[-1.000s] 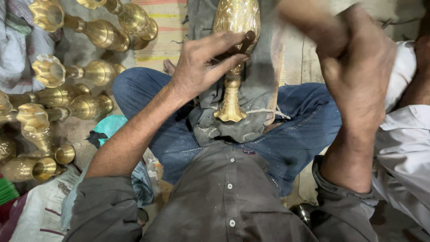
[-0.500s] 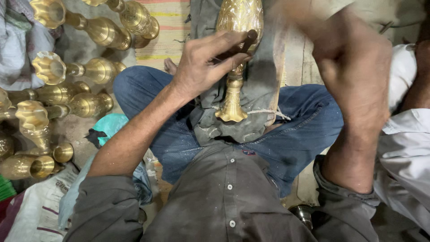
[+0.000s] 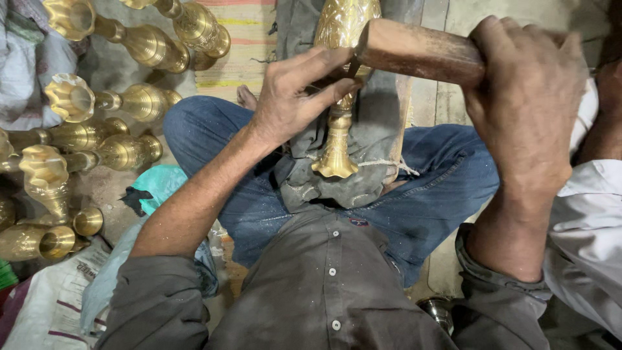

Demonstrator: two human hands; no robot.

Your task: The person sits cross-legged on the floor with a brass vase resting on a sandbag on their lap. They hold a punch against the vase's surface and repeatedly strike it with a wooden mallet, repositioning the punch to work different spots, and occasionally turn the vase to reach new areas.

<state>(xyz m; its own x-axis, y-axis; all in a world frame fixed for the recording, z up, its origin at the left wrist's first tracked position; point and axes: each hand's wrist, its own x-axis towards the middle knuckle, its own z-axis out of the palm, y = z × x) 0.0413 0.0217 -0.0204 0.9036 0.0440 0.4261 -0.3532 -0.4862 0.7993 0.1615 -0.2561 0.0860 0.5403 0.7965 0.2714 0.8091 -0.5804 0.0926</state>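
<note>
Gripping a wooden mallet (image 3: 421,52), the right hand (image 3: 528,107) has fingers clenched round its handle. Left hand (image 3: 291,97) fingers pinch a small tool against the brass vase (image 3: 338,129), which rests on grey cloth (image 3: 382,123) across the lap.
</note>
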